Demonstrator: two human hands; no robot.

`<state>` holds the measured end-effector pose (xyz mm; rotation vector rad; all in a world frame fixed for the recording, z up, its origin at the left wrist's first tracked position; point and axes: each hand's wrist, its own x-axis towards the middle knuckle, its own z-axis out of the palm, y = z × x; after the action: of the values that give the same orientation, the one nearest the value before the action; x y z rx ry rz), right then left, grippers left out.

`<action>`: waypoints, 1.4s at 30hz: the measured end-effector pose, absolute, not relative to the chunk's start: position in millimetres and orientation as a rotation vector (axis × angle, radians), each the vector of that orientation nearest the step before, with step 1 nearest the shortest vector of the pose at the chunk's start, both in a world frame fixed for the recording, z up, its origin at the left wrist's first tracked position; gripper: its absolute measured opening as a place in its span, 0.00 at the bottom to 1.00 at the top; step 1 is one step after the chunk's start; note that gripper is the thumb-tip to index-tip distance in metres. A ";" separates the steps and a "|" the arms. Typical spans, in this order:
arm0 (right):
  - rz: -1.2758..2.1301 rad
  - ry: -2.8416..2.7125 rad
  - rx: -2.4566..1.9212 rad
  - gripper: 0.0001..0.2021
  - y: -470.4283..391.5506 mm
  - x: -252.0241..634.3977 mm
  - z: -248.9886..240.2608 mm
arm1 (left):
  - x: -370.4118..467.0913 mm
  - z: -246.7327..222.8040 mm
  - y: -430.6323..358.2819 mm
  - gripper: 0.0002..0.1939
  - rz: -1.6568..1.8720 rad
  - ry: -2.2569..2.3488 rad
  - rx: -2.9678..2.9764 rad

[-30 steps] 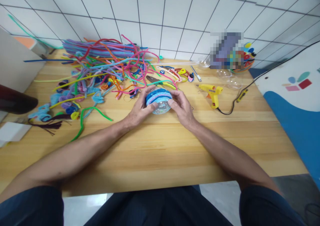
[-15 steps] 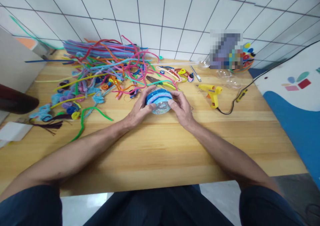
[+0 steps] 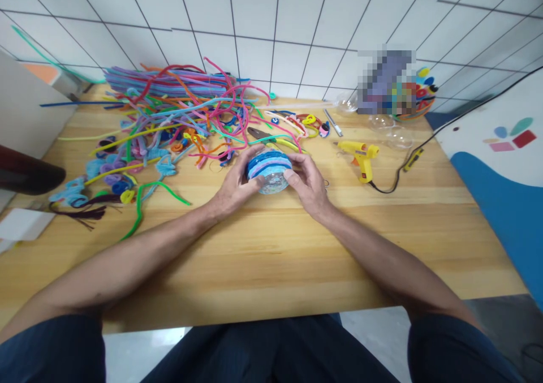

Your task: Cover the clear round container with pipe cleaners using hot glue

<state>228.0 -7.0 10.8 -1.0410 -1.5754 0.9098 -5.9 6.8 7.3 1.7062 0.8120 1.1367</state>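
Note:
Between my two hands is a clear plastic ball [image 3: 270, 170] banded with blue, light blue and lilac pipe cleaners; its bare see-through part faces me. My left hand [image 3: 238, 180] wraps the ball's left side, thumb on the front. On the opposite side my right hand [image 3: 311, 183] grips it, with the thumb pressed near the lower edge of the bands. Just beyond the ball lie pliers [image 3: 275, 140] with yellow-green handles, partly crossed by pink and mint pipe cleaners.
A heap of loose pipe cleaners [image 3: 182, 106] spreads over the back left of the wooden table [image 3: 271, 258]. To the right lies a yellow glue gun [image 3: 360, 155] with a black cord. Clear balls [image 3: 382, 121] and a blurred-out object stand by the tiled wall.
Both hands keep their hold on the ball, which has barely moved. The view has shifted very slightly.

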 end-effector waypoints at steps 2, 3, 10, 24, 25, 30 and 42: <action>0.901 -1.582 -1.036 0.28 -7.6 227.4 10.7 | -5.2 6.5 6.0 0.43 1.147 0.843 1.726; 0.898 -1.582 -1.032 0.28 -7.7 227.2 10.5 | -5.0 6.3 5.5 0.43 1.150 0.859 1.741; 0.970 -1.523 -1.039 0.29 -5.2 228.6 10.4 | -8.6 6.0 3.5 0.42 1.115 0.828 1.822; 0.769 -1.529 -1.202 0.27 -3.7 239.4 27.7 | 1.0 0.3 5.5 0.42 1.160 0.854 1.780; 0.746 -1.549 -1.244 0.25 -3.7 243.1 34.1 | 1.4 0.3 5.5 0.42 1.153 0.858 1.776; 0.675 -1.751 -1.536 0.22 -19.6 280.3 61.8 | 3.3 2.0 4.1 0.42 1.148 0.859 1.772; 0.266 -1.430 -2.012 0.34 -4.0 411.9 34.8 | 10.7 2.5 7.6 0.38 1.221 0.840 1.858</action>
<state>411.9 -4.0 34.8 -2.0124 -1.4298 0.2661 10.7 7.6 2.5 1.8578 0.8402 1.2209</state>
